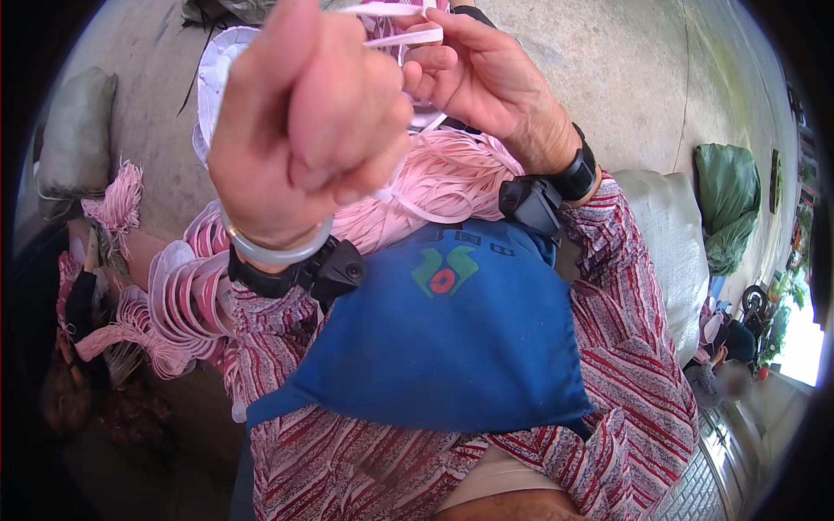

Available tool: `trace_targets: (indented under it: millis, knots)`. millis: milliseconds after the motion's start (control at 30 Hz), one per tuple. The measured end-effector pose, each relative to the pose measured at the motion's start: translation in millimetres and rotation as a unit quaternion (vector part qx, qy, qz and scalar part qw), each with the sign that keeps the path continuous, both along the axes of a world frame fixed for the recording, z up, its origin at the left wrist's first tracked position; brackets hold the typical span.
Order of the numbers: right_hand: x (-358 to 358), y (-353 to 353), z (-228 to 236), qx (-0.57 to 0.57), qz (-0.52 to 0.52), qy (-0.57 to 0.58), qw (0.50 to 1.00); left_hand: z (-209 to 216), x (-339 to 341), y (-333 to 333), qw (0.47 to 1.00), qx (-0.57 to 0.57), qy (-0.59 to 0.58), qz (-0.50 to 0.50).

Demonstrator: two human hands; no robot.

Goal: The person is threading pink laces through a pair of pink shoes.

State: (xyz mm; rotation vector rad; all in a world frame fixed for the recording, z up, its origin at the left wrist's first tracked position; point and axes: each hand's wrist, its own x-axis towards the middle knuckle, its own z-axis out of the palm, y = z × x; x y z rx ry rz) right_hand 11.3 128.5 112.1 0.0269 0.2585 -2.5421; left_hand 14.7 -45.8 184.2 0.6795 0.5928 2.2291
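Left hand (304, 130) big in view, high up, close to the lens, and it's a tight fist, fingers folded right in! 2 strands of pale pink strap (404, 38) show just beyond it, running from behind the fist across to the other side; whether the fist has a grip on them, I can't tell, the knuckles block the look. Over to the right hand (491, 82): palm partly turned to us, fingers half curled, only a narrow gap between them, and it has the strap at the fingertips. So the strap spans the space between the 2 hands, touching the right fingertips, near the top edge of the view

Just below the hands, a thick bundle of loose pink straps (460, 169), heaped beyond the top of the blue apron (417, 347). Behind the left fist, a white-edged curved piece (224, 65) pokes out. Off to the left, a row of curved pink and white pieces (187, 286), nested side by side, well apart from the right hand. And at the left wrist, a pale bangle (278, 252), just beside a black strapped device (330, 269)
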Motion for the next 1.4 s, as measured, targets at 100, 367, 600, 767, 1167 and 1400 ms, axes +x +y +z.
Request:
trace_targets:
  millis: [100, 367, 600, 767, 1167, 1400]
  knots:
    - [4, -9, 28, 0.076, -0.064, 0.020, 0.995, 30, -22, -4, 0.999, -0.011, 0.036, -0.032]
    - [1, 17, 17, 0.404, -0.069, 0.123, 0.904, 44, -42, -1, 0.974, -0.105, 0.081, 0.182]
    - [4, 24, 3, 0.382, -0.054, 0.078, 0.919, 56, -47, -5, 0.960, -0.127, 0.160, 0.191]
    - [1, 31, -4, 0.385, -0.072, 0.073, 0.917, 70, -57, -28, 0.957, -0.069, 0.186, 0.212]
    - [8, 6, 3, 0.416, 0.009, 0.138, 0.899, 64, -31, -44, 0.948, -0.053, 0.283, 0.137]
    - [14, -29, 1, 0.400, 0.090, 0.156, 0.899, 51, -11, -49, 0.968, 0.041, 0.248, -0.026]
